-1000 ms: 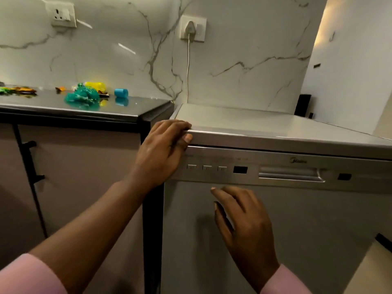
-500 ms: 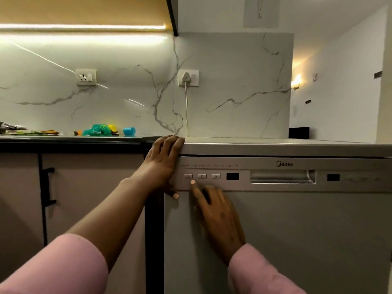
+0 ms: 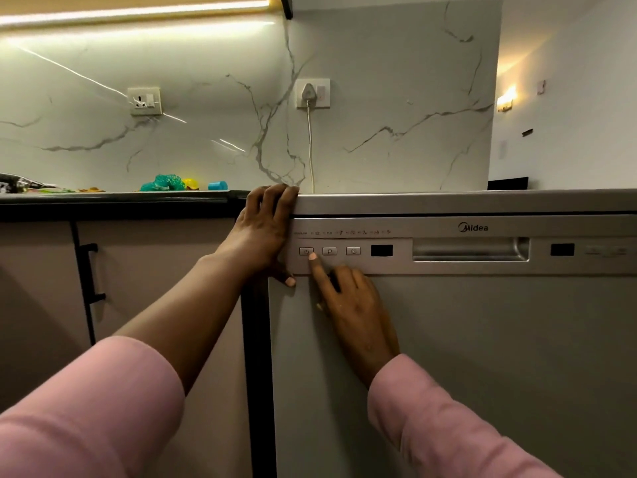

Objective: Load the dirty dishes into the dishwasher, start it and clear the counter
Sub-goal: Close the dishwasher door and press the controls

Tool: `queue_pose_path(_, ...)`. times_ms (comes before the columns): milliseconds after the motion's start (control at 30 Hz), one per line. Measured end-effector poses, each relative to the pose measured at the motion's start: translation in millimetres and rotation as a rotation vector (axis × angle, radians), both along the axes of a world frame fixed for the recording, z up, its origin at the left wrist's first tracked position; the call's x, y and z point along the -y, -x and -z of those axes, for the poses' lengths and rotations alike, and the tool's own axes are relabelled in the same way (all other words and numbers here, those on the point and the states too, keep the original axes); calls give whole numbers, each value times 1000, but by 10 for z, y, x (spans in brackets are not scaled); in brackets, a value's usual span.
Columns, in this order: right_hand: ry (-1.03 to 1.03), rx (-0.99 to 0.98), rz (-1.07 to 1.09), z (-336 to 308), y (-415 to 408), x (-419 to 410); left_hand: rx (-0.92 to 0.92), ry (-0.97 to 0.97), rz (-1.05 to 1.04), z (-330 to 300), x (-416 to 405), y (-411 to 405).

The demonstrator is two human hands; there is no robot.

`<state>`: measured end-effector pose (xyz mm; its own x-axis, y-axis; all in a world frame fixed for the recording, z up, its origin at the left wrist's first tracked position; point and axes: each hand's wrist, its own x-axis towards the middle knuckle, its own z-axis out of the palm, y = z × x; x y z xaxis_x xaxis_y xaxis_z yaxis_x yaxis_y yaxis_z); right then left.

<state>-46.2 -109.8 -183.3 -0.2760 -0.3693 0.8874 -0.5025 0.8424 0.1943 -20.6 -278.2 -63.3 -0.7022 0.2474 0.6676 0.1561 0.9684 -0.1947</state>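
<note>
The silver dishwasher [image 3: 465, 357] fills the right half of the view with its door closed. Its control strip carries three small buttons; the leftmost is the power button [image 3: 305, 251]. My right hand [image 3: 351, 305] points its index finger up, the tip resting just below that power button, with the other fingers curled and nothing held. My left hand [image 3: 267, 229] grips the dishwasher's top left corner, fingers over the top edge, thumb on the door's side. The two black displays on the strip are dark.
A dark counter [image 3: 113, 198] runs to the left, with a teal crumpled item [image 3: 163, 182], a yellow item, a small blue cup [image 3: 218, 185] and some wrappers on it. Below are cabinet doors with a black handle [image 3: 91, 270]. A plug and cord [image 3: 310, 139] hang behind the dishwasher.
The view has dropped to the level of the control strip. My right hand rose from the door front, and its index finger reached the power button. The left hand stayed on the corner.
</note>
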Motion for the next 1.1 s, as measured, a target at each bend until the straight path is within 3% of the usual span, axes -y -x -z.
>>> queue_pose_path(533, -46, 75, 59, -139, -114, 75, -37, -23, 18, 52, -2, -31)
queue_pose_path(667, -23, 209, 23, -143, -196, -49, -16, -22, 16, 32, -13, -53)
queue_pose_path(900, -65, 142, 166, 33, -280, -467, -9, -33, 33, 22, 14, -61)
queue_pose_path(1100, -110, 221, 215, 154, -280, -633, -19, -26, 44, 29, 31, -57)
